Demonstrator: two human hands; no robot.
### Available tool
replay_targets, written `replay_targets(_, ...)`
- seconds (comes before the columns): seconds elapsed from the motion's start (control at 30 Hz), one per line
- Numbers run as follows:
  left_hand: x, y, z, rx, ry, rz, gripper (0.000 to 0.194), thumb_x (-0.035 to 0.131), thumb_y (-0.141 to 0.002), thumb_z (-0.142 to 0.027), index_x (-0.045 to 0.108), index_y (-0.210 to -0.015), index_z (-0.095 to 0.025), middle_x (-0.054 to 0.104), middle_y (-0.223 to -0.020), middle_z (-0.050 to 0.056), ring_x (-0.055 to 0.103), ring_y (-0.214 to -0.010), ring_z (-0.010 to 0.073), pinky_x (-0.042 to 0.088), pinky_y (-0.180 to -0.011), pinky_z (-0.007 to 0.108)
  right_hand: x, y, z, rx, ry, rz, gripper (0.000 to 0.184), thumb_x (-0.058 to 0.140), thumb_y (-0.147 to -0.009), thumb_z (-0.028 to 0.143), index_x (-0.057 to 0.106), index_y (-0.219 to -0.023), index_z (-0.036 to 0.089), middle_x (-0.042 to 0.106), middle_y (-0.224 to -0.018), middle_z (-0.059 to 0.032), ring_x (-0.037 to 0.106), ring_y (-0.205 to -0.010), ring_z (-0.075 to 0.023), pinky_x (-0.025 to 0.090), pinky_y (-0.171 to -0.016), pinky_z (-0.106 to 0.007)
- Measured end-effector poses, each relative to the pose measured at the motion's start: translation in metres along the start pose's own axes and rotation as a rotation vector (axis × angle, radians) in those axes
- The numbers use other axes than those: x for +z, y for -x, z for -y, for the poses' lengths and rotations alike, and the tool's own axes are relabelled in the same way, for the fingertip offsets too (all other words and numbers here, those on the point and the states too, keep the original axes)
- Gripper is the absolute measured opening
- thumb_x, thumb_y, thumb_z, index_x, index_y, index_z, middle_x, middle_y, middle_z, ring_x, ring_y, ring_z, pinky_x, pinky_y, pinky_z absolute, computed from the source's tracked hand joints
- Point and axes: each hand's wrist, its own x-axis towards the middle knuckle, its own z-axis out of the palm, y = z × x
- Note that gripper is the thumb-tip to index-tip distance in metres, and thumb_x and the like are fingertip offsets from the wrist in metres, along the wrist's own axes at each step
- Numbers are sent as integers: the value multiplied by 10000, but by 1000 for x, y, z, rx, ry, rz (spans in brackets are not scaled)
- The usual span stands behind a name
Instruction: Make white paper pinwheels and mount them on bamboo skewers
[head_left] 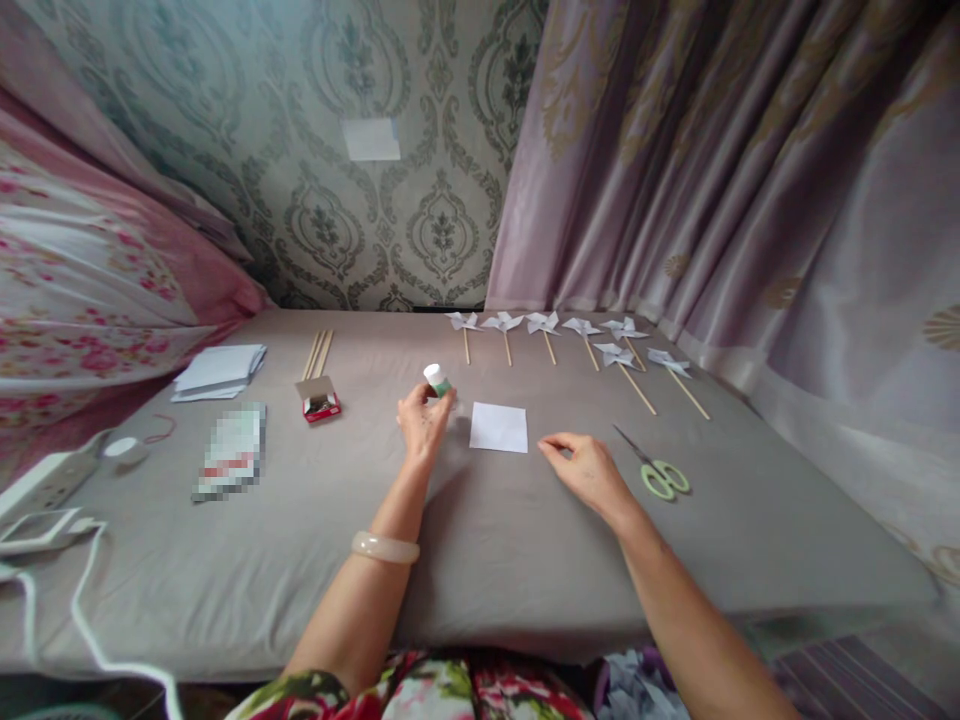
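A small bottle-like tube, white-capped with a green label, probably a glue stick (435, 378), stands upright in the fingers of my left hand (425, 420). Just right of that hand, a square sheet of white paper (499, 428) lies flat on the grey cloth. My right hand (585, 465) is beside the paper's right edge, thumb and fingers pinched together; whether anything is between them cannot be seen. To its right lie scissors (660, 475) with light green handles, blades pointing away to the left.
Several paper pinwheels on sticks (542, 325) line the table's far right. At left are stacked white paper (217, 372), wooden sticks (318, 353), an open red box (321, 405), a blurred packet (232, 450) and a power strip (49, 485) with white cables.
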Motion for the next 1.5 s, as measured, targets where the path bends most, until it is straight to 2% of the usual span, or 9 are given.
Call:
replay_targets(0.1,0,16,-23,-5,318,149,319,684,-638,-424,685,-818,-160,688,-813,43,595,-837,201,424,-778,299,15,-12,16,-68,-306,-101,245,607,-762,343,704,-936,200,717,-1014,-65,630,-995,-209,429,-932,-348)
replay_targets(0.23,4,41,-47,-194,697,444,372,754,-573,-405,692,-816,-130,709,-819,66,625,-789,194,442,-771,301,32,-21,33,8,-697,-37,501,716,-657,339,618,-1128,199,681,-1102,-64,629,-954,-191,481,-854,-332)
replay_targets(0.4,9,52,-43,-231,703,514,382,755,-600,-421,705,-844,-131,718,-841,71,633,-801,194,439,-785,304,44,-19,38,201,-1076,-85,431,778,-577,350,659,-959,190,697,-868,-14,624,-770,-142,495,-736,-278)
replay_targets(0.53,10,43,-22,-19,346,475,272,590,-789,-395,712,-876,-169,721,-896,82,621,-894,222,429,-835,353,25,-27,24,340,-1169,-166,446,818,-504,349,657,-881,173,649,-724,19,563,-608,-96,449,-583,-228)
replay_targets(0.6,10,39,-11,175,-6,393,183,553,-822,-282,711,-878,-208,719,-929,74,580,-990,247,376,-911,423,10,-35,16,337,-1132,-242,441,823,-488,347,645,-850,169,631,-702,28,541,-586,-87,421,-545,-213)
replay_targets(0.67,9,38,-3,379,-266,395,189,531,-832,-207,700,-912,-235,708,-1010,67,524,-1081,269,307,-961,485,0,-44,9,298,-1022,-254,436,815,-501,347,638,-853,160,620,-687,33,524,-581,-85,408,-533,-209)
replay_targets(0.83,8,48,2,666,-508,523,242,438,-883,-218,666,-959,-244,681,-1071,63,441,-1178,300,246,-985,519,4,-61,5,135,-643,-189,428,745,-586,389,626,-906,130,649,-772,-18,561,-654,-128,454,-625,-257)
replay_targets(1.1,9,54,3,704,-575,540,253,417,-870,-172,653,-930,-241,669,-1047,76,452,-1151,310,254,-983,530,15,-71,23,-106,-34,-24,410,574,-772,272,532,-1168,171,663,-797,-34,582,-657,-157,440,-661,-264)
replay_targets(1.5,10,56,3,712,-595,539,271,402,-861,-130,645,-942,-219,667,-1055,79,461,-1135,306,262,-982,521,28,-75,38,-201,84,132,474,558,-816,232,457,-1272,156,678,-936,-91,618,-809,-193,438,-762,-282)
